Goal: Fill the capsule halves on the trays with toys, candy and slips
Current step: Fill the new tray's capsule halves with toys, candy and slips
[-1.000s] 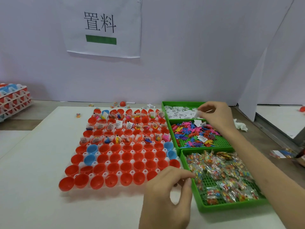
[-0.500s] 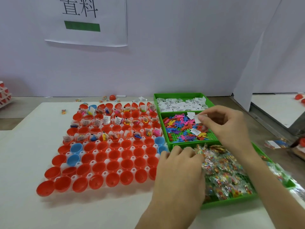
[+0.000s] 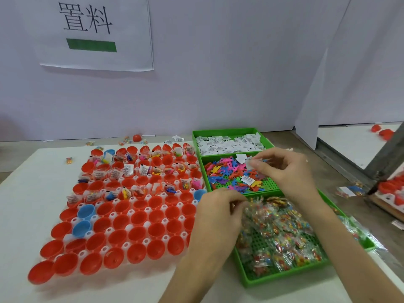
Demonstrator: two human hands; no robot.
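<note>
Right hand (image 3: 284, 171) centre right, thumb and forefinger pinching white slip (image 3: 249, 165) over toy tray (image 3: 271, 184). Left hand (image 3: 218, 217) lower centre, fingers curled at candy tray (image 3: 284, 278) edge; hold unclear. Capsule halves (image 3: 135, 217) centre left, rear rows filled.

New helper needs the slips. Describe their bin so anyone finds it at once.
Three green bins line the capsule tray's right side. The slips bin is the farthest, nearest the wall. It alone holds white packets; its neighbours hold coloured toys and wrapped candy.
</note>
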